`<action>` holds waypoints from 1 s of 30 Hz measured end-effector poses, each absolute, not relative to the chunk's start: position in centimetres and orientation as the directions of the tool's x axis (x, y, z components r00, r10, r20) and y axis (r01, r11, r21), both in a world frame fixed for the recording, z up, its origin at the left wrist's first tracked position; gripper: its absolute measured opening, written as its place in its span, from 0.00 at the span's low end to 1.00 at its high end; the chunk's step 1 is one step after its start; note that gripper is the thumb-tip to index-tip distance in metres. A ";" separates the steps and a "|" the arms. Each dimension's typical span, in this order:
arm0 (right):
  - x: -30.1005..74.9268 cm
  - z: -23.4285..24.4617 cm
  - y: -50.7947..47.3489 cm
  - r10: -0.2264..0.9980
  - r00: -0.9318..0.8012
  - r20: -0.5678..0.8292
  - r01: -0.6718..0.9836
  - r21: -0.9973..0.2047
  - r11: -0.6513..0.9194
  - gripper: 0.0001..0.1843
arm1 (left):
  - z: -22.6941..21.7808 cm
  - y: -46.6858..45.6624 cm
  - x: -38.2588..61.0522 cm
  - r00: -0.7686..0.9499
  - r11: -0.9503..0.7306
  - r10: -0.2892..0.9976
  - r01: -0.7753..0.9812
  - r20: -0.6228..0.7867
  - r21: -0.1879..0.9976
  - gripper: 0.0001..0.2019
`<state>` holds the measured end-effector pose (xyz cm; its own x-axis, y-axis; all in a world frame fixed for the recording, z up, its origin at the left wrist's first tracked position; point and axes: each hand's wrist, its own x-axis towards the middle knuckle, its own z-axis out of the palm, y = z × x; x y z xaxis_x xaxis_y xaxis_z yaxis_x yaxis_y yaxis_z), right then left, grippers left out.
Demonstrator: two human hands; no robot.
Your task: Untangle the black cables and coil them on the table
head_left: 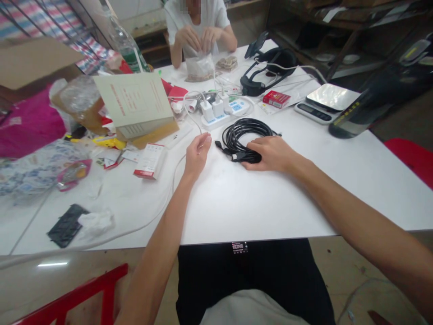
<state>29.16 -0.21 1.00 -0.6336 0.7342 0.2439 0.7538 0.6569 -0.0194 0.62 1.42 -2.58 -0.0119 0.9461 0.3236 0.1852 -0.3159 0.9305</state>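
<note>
On the white table (257, 203), the left hand (197, 154) lies loosely open, palm down, fingertips just left of the black cable's plug ends, holding nothing. A thin white cord (174, 174) runs beside its wrist. The coiled black cable (244, 137) sits between both hands (its loops toward the power strip (219, 118)). The right hand (272, 153) rests flat on the coil's near edge, fingers spread over it, pressing rather than gripping. Farther right stands a kitchen scale (326, 103).

Bright, even light, soft shadows; edges bend and blur.
</note>
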 end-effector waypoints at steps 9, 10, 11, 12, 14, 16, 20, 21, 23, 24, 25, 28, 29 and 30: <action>30.6 1.5 1.1 0.899 -0.405 0.167 0.910 -0.027 0.415 0.29 | -2.9 1.9 1.2 -0.057 -0.319 0.936 0.276 0.347 0.907 0.22; 30.7 1.4 1.3 0.904 -0.390 0.174 0.916 -0.029 0.400 0.29 | -2.8 2.0 1.3 -0.055 -0.315 0.937 0.294 0.345 0.902 0.22; 30.7 1.3 1.4 0.908 -0.376 0.186 0.921 -0.033 0.388 0.30 | -2.7 2.1 1.4 -0.051 -0.314 0.937 0.307 0.345 0.899 0.21; 30.7 1.2 1.5 0.911 -0.360 0.202 0.926 -0.040 0.375 0.30 | -2.6 2.3 1.5 -0.047 -0.315 0.937 0.310 0.346 0.897 0.21; 30.8 1.0 1.8 0.911 -0.336 0.240 0.931 -0.059 0.359 0.31 | -2.4 2.5 1.7 -0.040 -0.318 0.939 0.284 0.343 0.905 0.20; 31.0 0.8 1.9 0.899 -0.335 0.282 0.927 -0.075 0.369 0.32 | -2.0 2.6 1.9 -0.035 -0.309 0.945 0.230 0.326 0.923 0.21; 31.5 0.5 2.0 0.874 -0.339 0.349 0.914 -0.100 0.394 0.44 | -1.3 2.3 1.8 -0.049 -0.274 0.959 0.115 0.281 0.955 0.20; 31.6 0.5 1.9 0.873 -0.328 0.360 0.915 -0.109 0.388 0.48 | -1.2 2.2 1.8 -0.052 -0.267 0.961 0.091 0.272 0.959 0.20; 31.8 0.7 1.8 0.875 -0.300 0.380 0.921 -0.123 0.369 0.52 | -1.1 2.1 1.6 -0.057 -0.258 0.964 0.044 0.260 0.965 0.19; 31.9 0.8 1.8 0.876 -0.287 0.387 0.925 -0.126 0.358 0.53 | -1.1 2.0 1.5 -0.060 -0.253 0.965 0.022 0.254 0.967 0.19; 32.0 0.9 1.7 0.878 -0.276 0.391 0.929 -0.127 0.349 0.52 | -1.1 2.0 1.4 -0.064 -0.248 0.967 0.001 0.247 0.969 0.18; 32.3 1.4 1.7 0.878 -0.255 0.405 0.934 -0.131 0.331 0.50 | -1.3 2.2 1.2 -0.070 -0.237 0.970 -0.043 0.233 0.971 0.17; 32.3 1.4 1.7 0.877 -0.249 0.410 0.934 -0.136 0.329 0.50 | -1.4 2.3 1.2 -0.071 -0.237 0.970 -0.052 0.233 0.970 0.17; 32.4 1.5 1.8 0.876 -0.245 0.416 0.933 -0.144 0.329 0.49 | -1.4 2.4 1.2 -0.071 -0.240 0.969 -0.057 0.236 0.969 0.17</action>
